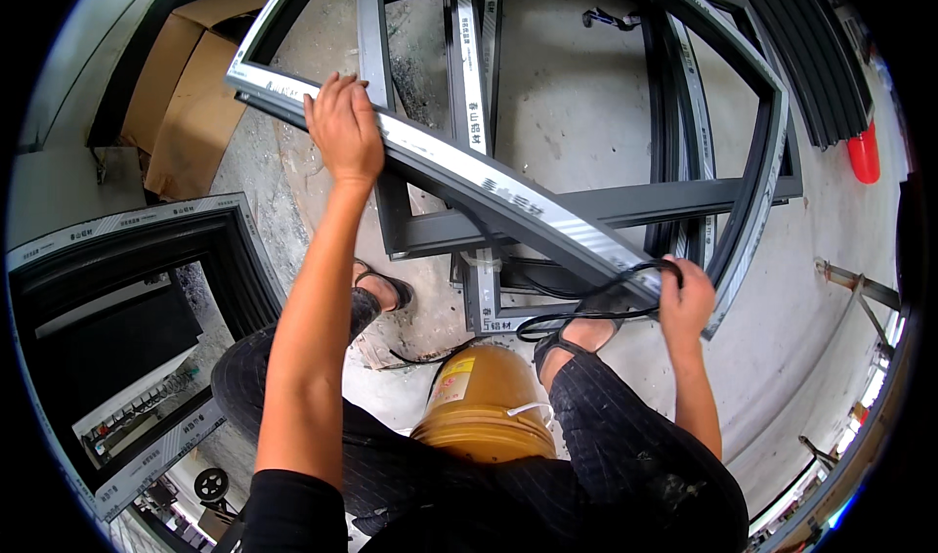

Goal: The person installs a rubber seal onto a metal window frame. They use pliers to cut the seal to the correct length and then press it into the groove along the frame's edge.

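Note:
A dark grey aluminium window frame (508, 190) with white-and-silver protective film lies tilted across other frames in front of me. My left hand (344, 128) is closed over its near rail close to the left corner, fingers on the film side. By the frame's right corner, my right hand (687, 299) pinches a thin black rubber strip (625, 277). The strip loops back to the left over and under the rail. Part of it hangs inside the frames. Whether any of it sits in a groove, I cannot tell.
Beneath lies another grey frame (625, 204) on the floor. A yellow-brown bucket (489, 402) stands between my legs. At left are a filmed frame (176, 436) and a cardboard box (195, 104). Dark profiles (801, 45) and a red object (864, 152) are at far right.

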The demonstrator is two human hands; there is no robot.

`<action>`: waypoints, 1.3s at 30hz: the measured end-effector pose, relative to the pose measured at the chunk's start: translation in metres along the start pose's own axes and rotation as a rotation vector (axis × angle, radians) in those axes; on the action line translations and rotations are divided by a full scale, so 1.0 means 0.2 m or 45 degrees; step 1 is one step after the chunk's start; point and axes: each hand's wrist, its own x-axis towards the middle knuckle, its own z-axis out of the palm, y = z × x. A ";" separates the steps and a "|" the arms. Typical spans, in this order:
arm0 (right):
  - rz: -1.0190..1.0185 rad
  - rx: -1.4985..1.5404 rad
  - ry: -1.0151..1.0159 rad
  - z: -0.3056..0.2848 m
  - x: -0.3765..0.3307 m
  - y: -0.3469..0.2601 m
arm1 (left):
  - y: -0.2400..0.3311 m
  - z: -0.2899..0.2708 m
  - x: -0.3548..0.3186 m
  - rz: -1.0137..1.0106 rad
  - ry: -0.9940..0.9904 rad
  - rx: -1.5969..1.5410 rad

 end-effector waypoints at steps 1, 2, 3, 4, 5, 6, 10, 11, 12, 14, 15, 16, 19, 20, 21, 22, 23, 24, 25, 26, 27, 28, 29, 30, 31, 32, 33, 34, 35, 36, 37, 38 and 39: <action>-0.004 0.020 -0.040 0.01 -0.01 -0.05 | -0.06 0.02 0.05 0.015 -0.013 0.020; -0.005 0.043 -0.082 0.03 -0.02 -0.08 | -0.08 0.01 0.08 0.033 -0.030 0.040; -0.014 0.071 -0.115 0.04 -0.04 -0.10 | -0.09 0.00 0.10 0.048 -0.034 0.086; -0.021 0.085 -0.128 0.04 -0.04 -0.13 | -0.09 -0.01 0.08 -0.034 -0.008 0.044; -0.023 0.112 -0.154 0.03 -0.04 -0.15 | -0.04 -0.05 0.03 -0.118 0.016 -0.002; -0.024 0.138 -0.182 0.02 -0.04 -0.16 | 0.02 -0.09 -0.04 -0.202 0.038 -0.050; -0.121 0.276 -0.044 -0.06 -0.05 -0.13 | 0.25 -0.21 -0.48 -0.064 -0.215 -0.077; -0.090 0.315 -0.040 -0.08 -0.07 -0.11 | 0.30 -0.23 -0.55 0.031 -0.330 -0.112; -0.061 0.353 -0.038 -0.12 -0.08 -0.08 | 0.34 -0.24 -0.61 0.124 -0.444 -0.148; -0.027 0.320 0.004 -0.17 -0.13 -0.04 | 0.39 -0.25 -0.66 0.131 -0.487 -0.159; 0.022 0.326 0.010 -0.20 -0.17 -0.02 | 0.40 -0.24 -0.67 0.138 -0.510 -0.169; 0.071 0.332 0.015 -0.23 -0.21 0.00 | 0.41 -0.23 -0.68 0.142 -0.499 -0.165; 0.309 0.521 -0.170 -0.29 -0.35 0.03 | 0.40 -0.22 -0.68 0.151 -0.471 -0.146; 0.430 0.654 -0.235 -0.29 -0.40 0.05 | 0.40 -0.22 -0.68 0.153 -0.456 -0.147; 0.522 0.821 -0.250 -0.26 -0.44 0.07 | 0.40 -0.22 -0.69 0.155 -0.442 -0.147; 0.640 0.930 -0.279 -0.26 -0.46 0.08 | 0.40 -0.21 -0.69 0.157 -0.439 -0.156; 0.755 1.038 -0.311 -0.27 -0.47 0.07 | 0.39 -0.21 -0.69 0.156 -0.436 -0.163; 0.870 1.146 -0.343 -0.27 -0.48 0.06 | 0.39 -0.22 -0.69 0.155 -0.432 -0.170; 0.851 1.170 -0.344 -0.26 -0.49 0.08 | 0.39 -0.21 -0.68 0.162 -0.440 -0.169; 0.882 1.200 -0.344 -0.27 -0.50 0.07 | 0.40 -0.22 -0.67 0.172 -0.444 -0.164; 0.914 1.229 -0.344 -0.27 -0.50 0.07 | 0.40 -0.23 -0.65 0.181 -0.447 -0.159; 0.946 1.259 -0.343 -0.28 -0.51 0.07 | 0.40 -0.24 -0.65 0.167 -0.470 -0.157; 0.901 1.263 -0.323 -0.28 -0.52 0.08 | 0.40 -0.25 -0.65 0.152 -0.486 -0.157; 0.857 1.266 -0.303 -0.27 -0.54 0.11 | 0.41 -0.26 -0.65 0.137 -0.502 -0.158; 0.813 1.269 -0.283 -0.27 -0.55 0.12 | 0.43 -0.27 -0.64 0.130 -0.504 -0.138; 0.806 1.264 -0.274 -0.27 -0.56 0.13 | 0.46 -0.29 -0.63 0.124 -0.517 -0.119; 0.799 1.260 -0.266 -0.27 -0.57 0.14 | 0.49 -0.30 -0.63 0.117 -0.531 -0.099; 0.791 1.255 -0.258 -0.27 -0.57 0.15 | 0.52 -0.30 -0.65 0.172 -0.519 -0.097; 0.799 1.233 -0.236 -0.27 -0.58 0.15 | 0.55 -0.29 -0.67 0.222 -0.511 -0.104; 0.807 1.210 -0.213 -0.26 -0.59 0.15 | 0.58 -0.28 -0.69 0.271 -0.503 -0.110; 0.814 1.188 -0.192 -0.25 -0.59 0.15 | 0.58 -0.25 -0.73 0.258 -0.455 -0.104; 0.833 1.177 -0.184 -0.25 -0.59 0.13 | 0.58 -0.22 -0.75 0.243 -0.430 -0.099; 0.851 1.166 -0.176 -0.26 -0.59 0.12 | 0.58 -0.21 -0.76 0.228 -0.405 -0.094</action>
